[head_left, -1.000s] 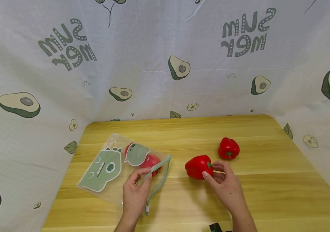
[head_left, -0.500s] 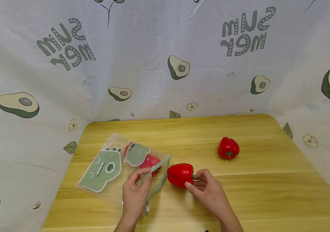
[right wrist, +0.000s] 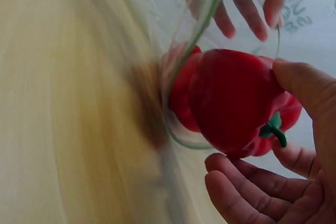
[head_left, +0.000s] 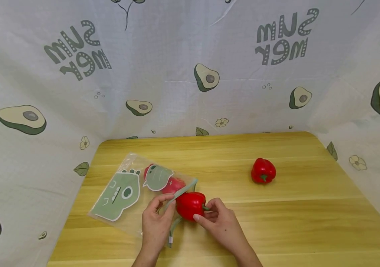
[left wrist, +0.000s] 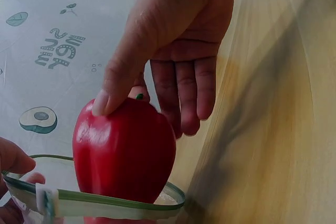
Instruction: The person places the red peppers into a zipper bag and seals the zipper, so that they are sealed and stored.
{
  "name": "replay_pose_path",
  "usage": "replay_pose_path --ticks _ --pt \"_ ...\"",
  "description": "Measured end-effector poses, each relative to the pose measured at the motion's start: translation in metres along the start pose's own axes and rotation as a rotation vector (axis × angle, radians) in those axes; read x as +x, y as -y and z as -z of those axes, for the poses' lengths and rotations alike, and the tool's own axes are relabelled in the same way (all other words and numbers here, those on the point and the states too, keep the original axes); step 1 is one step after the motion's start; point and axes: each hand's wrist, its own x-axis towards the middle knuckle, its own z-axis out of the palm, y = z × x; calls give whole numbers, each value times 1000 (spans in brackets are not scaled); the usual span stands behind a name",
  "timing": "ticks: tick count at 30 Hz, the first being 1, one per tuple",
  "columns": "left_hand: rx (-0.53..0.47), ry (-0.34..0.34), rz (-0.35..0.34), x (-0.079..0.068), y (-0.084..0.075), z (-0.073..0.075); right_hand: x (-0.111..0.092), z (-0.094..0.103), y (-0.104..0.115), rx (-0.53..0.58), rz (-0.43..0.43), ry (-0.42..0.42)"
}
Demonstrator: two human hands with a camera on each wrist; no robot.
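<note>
Red pepper [head_left: 189, 206] has come left since the earlier frame w/ R hand [head_left: 221, 228], now right at the mouth of the clear bag [head_left: 116, 202]! Head view: R hand's clamped on pepper's stem end, thumb vs. fingers; L hand [head_left: 158, 222] pinches the bag's green rim [head_left: 186, 187], left on the tbl [head_left: 297, 230]. More red [head_left: 175, 184] shows inside bag; 2nd pepper [head_left: 263, 171] sits far right, well apart. L wrist: pepper's lower end dips into the mouth, rim crossing in front. R wrist: pepper stem's toward R hand, rim looping behind.
</note>
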Motion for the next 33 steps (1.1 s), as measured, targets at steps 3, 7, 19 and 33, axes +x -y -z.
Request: replay_pose_path --ticks 3,7,19,33 --pt "-7 6 2 0 0 0 0 -5 2 -14 5 -7" --pt "-7 15 -3 -1 0 -1 0 -11 2 -26 33 -15" --pt "-12 19 -7 -1 2 -2 0 -16 3 -130 138 -30" --pt "-6 30 34 -1 -4 -1 3 -18 9 -52 143 66"
